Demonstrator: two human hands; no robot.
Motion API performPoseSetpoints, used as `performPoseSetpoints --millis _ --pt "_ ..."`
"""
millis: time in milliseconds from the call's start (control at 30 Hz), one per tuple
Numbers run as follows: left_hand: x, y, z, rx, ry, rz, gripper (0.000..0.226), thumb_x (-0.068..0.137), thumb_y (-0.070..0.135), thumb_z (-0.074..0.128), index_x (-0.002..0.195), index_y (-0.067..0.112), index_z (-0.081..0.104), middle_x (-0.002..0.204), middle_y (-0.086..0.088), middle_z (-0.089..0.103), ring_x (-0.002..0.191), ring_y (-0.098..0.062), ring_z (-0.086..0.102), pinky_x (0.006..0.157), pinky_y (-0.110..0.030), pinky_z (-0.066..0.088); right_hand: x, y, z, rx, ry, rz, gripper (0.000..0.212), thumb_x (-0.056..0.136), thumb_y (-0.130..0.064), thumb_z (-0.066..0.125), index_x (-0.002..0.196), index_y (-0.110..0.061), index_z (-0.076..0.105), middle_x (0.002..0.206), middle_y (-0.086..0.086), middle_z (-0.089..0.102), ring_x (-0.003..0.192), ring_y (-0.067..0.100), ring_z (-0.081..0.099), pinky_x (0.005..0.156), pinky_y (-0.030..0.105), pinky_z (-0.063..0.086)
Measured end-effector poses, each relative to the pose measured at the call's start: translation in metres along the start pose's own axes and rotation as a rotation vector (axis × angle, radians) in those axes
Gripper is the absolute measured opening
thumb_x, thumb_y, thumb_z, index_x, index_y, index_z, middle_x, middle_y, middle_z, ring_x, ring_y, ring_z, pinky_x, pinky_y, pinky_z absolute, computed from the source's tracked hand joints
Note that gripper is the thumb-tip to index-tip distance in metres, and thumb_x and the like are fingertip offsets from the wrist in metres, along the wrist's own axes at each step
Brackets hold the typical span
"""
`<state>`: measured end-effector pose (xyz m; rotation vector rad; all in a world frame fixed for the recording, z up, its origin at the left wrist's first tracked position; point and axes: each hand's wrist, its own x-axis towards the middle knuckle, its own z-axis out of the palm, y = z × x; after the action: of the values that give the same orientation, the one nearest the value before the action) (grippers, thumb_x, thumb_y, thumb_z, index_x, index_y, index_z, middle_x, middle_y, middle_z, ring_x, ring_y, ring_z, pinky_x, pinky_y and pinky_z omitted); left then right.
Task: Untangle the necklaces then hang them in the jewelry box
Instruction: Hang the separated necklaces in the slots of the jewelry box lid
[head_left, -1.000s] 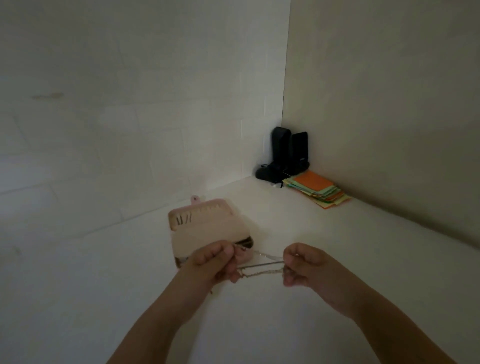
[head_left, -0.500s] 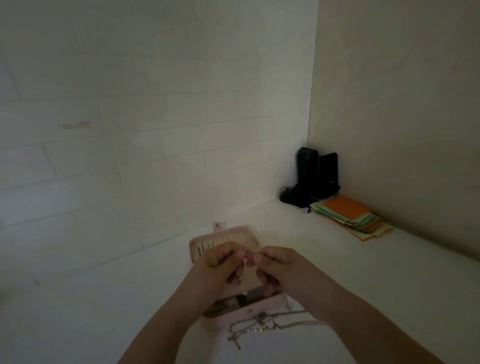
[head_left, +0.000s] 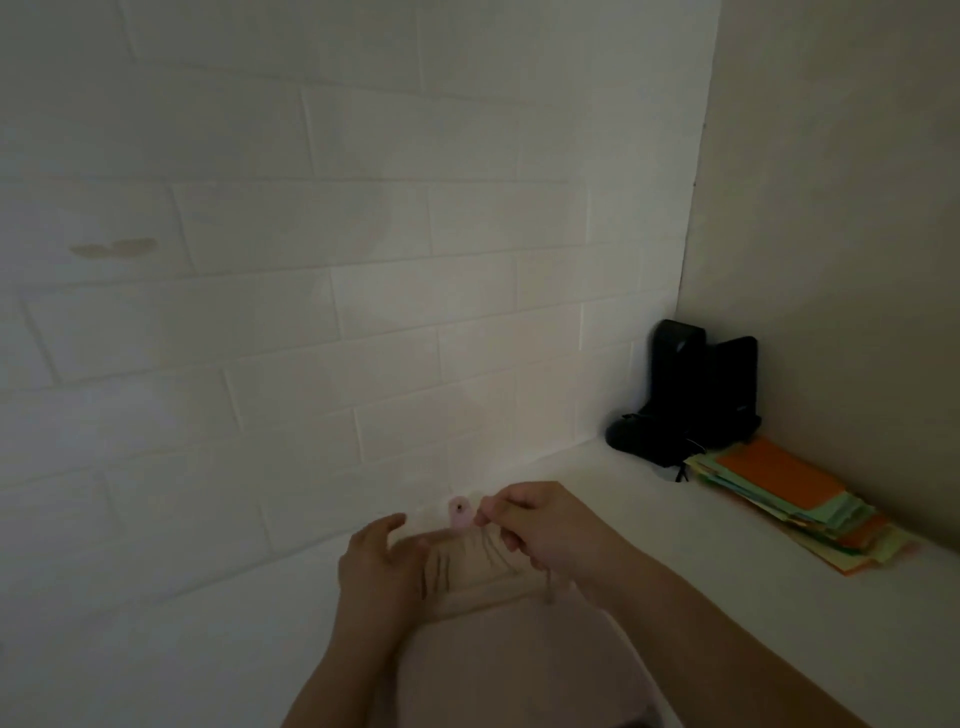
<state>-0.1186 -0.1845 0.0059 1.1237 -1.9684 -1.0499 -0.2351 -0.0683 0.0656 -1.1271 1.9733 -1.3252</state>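
The pink jewelry box (head_left: 509, 670) stands open low in the middle of the head view, its lid (head_left: 467, 584) upright with a pink clasp tab (head_left: 459, 512) on top. My left hand (head_left: 382, 564) grips the lid's left edge, thumb at the top. Beside the tab, my right hand (head_left: 545, 530) pinches a thin necklace chain (head_left: 491, 553) at the lid's upper edge. Fine strands hang down the inside of the lid, and a small end (head_left: 548, 592) dangles below my right hand. The dim light hides the hooks.
The box sits on a white counter (head_left: 727, 582) against a white tiled wall. In the right corner stand two black speakers (head_left: 691, 395) and a stack of coloured paper sheets (head_left: 789, 504) topped with orange.
The view has closed in on the box. My hands rose from in front of the lid to its top edge; the left moved to the lid's side, and the right carried the chain up by the tab.
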Motion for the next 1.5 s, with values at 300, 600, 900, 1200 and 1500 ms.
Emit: performPoseSetpoints --millis 300,600,900,1200,1500 --pt "0.010 0.007 -0.002 -0.340 -0.141 -0.068 0.039 0.079 0.028 0.065 0.116 0.018 0.056 0.102 0.002 0.062 0.087 -0.005 0.057 0.069 -0.014 0.042 0.022 0.013 -0.016 -0.112 -0.058 -0.042 0.019 0.089 -0.025 0.055 0.076 -0.022 0.068 0.063 -0.011 0.060 0.051 0.004 0.042 0.050 0.016 0.034" --pt "0.006 0.034 -0.011 -0.202 -0.027 0.217 0.034 0.076 0.018 0.067 0.106 0.027 0.056 0.108 0.001 0.061 0.100 -0.017 0.058 0.090 -0.032 0.045 0.027 -0.009 -0.017 -0.198 -0.090 -0.244 0.020 0.093 -0.019 0.050 0.080 -0.019 0.064 0.070 -0.007 0.064 0.054 0.001 0.047 0.055 0.019 0.043" --pt "0.003 0.035 -0.002 0.120 0.146 0.423 0.048 0.063 0.033 0.078 0.103 0.019 0.055 0.095 0.009 0.045 0.092 -0.016 0.051 0.072 -0.023 0.035 0.022 -0.002 -0.007 -0.551 0.073 -0.416 0.019 0.091 -0.022 0.052 0.081 -0.014 0.066 0.072 0.002 0.065 0.064 0.010 0.053 0.062 0.019 0.038" --pt "-0.007 0.041 0.002 0.045 0.280 0.447 0.023 0.070 0.026 0.066 0.090 0.024 0.054 0.091 0.010 0.050 0.088 -0.012 0.048 0.060 -0.012 0.031 0.012 0.006 0.007 -0.532 0.322 -0.470 0.018 0.089 -0.031 0.053 0.082 -0.021 0.066 0.068 -0.008 0.061 0.067 0.012 0.057 0.062 0.029 0.043" --pt "-0.011 0.043 0.001 -0.020 0.300 0.459 0.025 0.068 0.021 0.070 0.083 0.028 0.051 0.087 0.009 0.055 0.085 -0.014 0.052 0.063 -0.023 0.038 0.004 0.014 0.020 -0.487 0.584 -0.444 0.013 0.086 -0.025 0.059 0.080 -0.020 0.069 0.064 -0.015 0.050 0.062 0.004 0.051 0.057 0.007 0.034"
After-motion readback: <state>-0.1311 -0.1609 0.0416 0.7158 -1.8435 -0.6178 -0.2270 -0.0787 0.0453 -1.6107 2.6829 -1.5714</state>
